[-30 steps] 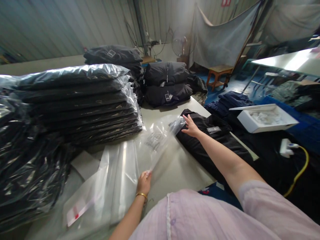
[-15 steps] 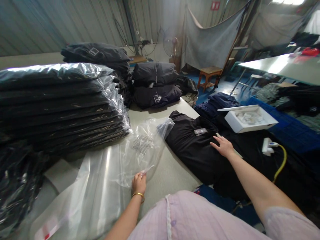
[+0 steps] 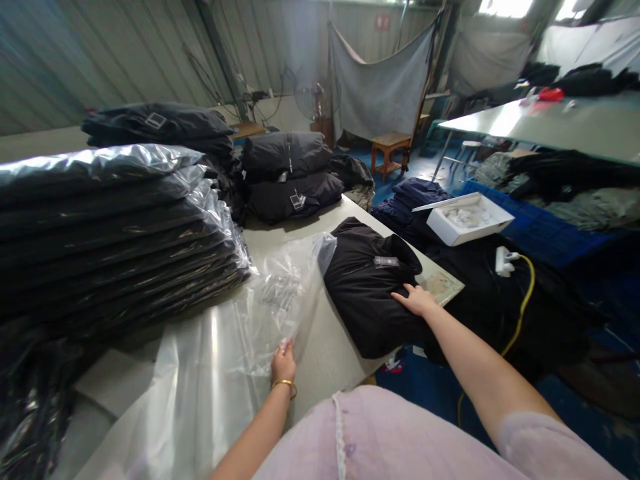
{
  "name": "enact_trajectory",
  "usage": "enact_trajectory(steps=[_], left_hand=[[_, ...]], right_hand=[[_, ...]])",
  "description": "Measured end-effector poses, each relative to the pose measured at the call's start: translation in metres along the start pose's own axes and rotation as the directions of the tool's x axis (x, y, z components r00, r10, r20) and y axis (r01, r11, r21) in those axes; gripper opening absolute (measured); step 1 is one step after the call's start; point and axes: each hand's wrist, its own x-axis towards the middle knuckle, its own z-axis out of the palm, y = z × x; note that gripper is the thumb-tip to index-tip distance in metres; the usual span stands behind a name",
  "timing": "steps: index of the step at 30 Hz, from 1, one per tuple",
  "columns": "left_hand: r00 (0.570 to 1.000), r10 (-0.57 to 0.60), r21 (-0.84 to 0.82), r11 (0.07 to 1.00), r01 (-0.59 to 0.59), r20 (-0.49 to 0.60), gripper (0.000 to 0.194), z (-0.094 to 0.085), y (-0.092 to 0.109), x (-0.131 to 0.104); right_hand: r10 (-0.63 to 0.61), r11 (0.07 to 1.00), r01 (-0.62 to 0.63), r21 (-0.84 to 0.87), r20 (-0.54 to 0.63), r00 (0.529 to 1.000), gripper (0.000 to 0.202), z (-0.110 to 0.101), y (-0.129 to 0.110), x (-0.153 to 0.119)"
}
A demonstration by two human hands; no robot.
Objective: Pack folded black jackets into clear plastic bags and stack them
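Observation:
My left hand [image 3: 283,365] pinches the edge of a clear plastic bag [image 3: 300,263] that lies spread over the table, with printed lettering on it. Beside the bag's mouth lies a folded black jacket [image 3: 363,300], its collar at the far right and a hang tag [image 3: 387,262] near the collar. Resting on the jacket's right side, my right hand [image 3: 416,300] has its fingers spread and grips nothing. Further clear bags [image 3: 200,380] lie flat to the left of my left hand.
A tall stack of bagged dark garments [image 3: 100,227] stands at left. Folded jackets [image 3: 287,157] are piled behind. To the right are a white box [image 3: 467,223], a pale board [image 3: 445,287], a white plug with a yellow cord [image 3: 525,300] and a blue crate [image 3: 545,230].
The view has turned right. My right hand and the jacket's right side have shifted left, baring more of the pale board. My left hand still pinches the bag.

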Motion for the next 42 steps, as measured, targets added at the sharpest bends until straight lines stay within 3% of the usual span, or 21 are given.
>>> enact_trajectory(steps=[12, 16, 20, 24, 26, 29, 32, 37, 42], left_hand=[[0.990, 0.073, 0.014, 0.997, -0.075, 0.120, 0.036, -0.028, 0.030, 0.019], [0.992, 0.117, 0.089, 0.989, -0.121, 0.044, 0.031, -0.040, 0.046, 0.030], [0.992, 0.127, 0.145, 0.982, -0.123, -0.020, 0.032, -0.053, 0.065, 0.044], [0.986, 0.144, 0.222, 0.967, -0.122, -0.088, 0.038, -0.066, 0.087, 0.050], [0.983, 0.145, 0.207, 0.971, -0.119, -0.113, 0.041, -0.071, 0.095, 0.050], [0.972, 0.167, 0.158, 0.977, -0.140, -0.167, 0.041, -0.073, 0.098, 0.047], [0.953, 0.199, 0.170, 0.972, -0.163, -0.229, 0.042, -0.071, 0.094, 0.041], [0.934, 0.238, 0.265, 0.950, -0.167, -0.265, 0.041, -0.066, 0.091, 0.029], [0.944, 0.182, 0.297, 0.950, -0.096, -0.277, 0.035, -0.064, 0.097, 0.019]], right_hand=[[-0.289, 0.946, 0.296, -0.132, 0.066, 0.955, 0.075, 0.050, -0.112, -0.147], [-0.327, 0.922, 0.342, -0.182, 0.107, 0.939, 0.073, 0.060, -0.146, -0.170], [-0.414, 0.870, 0.445, -0.214, 0.175, 0.893, 0.073, 0.049, -0.157, -0.169], [-0.532, 0.821, 0.568, -0.064, 0.279, 0.800, 0.062, 0.013, -0.157, -0.143], [-0.585, 0.806, 0.591, 0.027, 0.180, 0.791, 0.053, -0.011, -0.156, -0.120], [-0.598, 0.799, 0.600, 0.032, -0.060, 0.800, 0.039, -0.042, -0.157, -0.074], [-0.599, 0.797, 0.604, -0.009, -0.139, 0.788, 0.031, -0.063, -0.163, -0.019], [-0.566, 0.824, 0.562, -0.069, -0.149, 0.811, 0.042, -0.076, -0.187, 0.075], [-0.505, 0.861, 0.494, -0.117, -0.087, 0.859, 0.063, -0.065, -0.224, 0.142]])
